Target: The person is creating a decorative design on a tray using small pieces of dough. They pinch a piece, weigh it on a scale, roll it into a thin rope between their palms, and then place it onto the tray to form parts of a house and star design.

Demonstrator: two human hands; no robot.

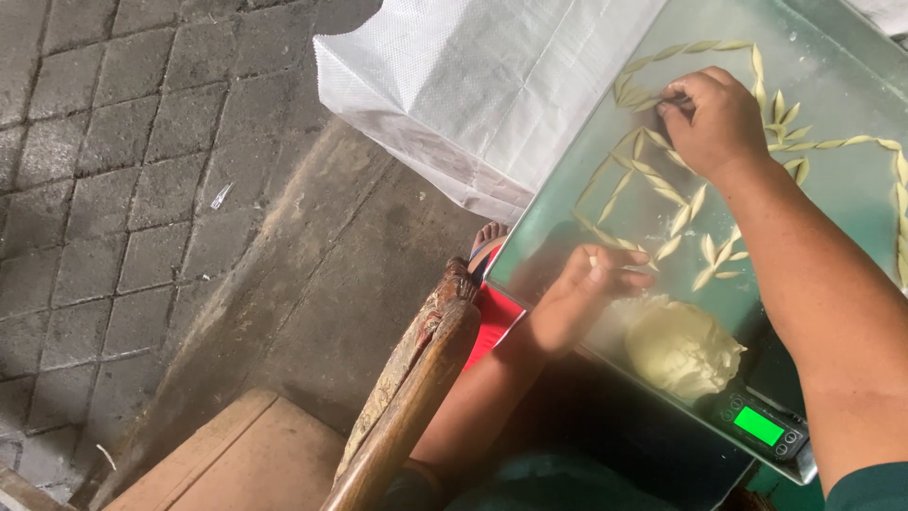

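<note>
On the far part of the flat, flour-dusted metal tray point(832, 85), the right hand point(714, 118) rests knuckles up, its fingertips point(673, 102) pinched on one of the thin, pale twisted dough strips point(653, 170), seemingly to seat it among the others. These strips lie in spaced rows and loops, apparently kept apart so they do not stick. Nearer the body, the left hand point(596, 279) is loosely closed, pinching a small bit of dough between thumb and forefinger just beside the pale yellow lump of raw dough point(683, 350), which sits within easy reach at the tray's near edge. Beside the lump, a small scale display with a green lit screen point(759, 426) is fixed at the tray's corner. Beyond the tray stands a white woven plastic sack point(473, 85); a worn wooden chair back point(407, 397) stands left of the forearm, over a grey paved floor point(123, 142).
</note>
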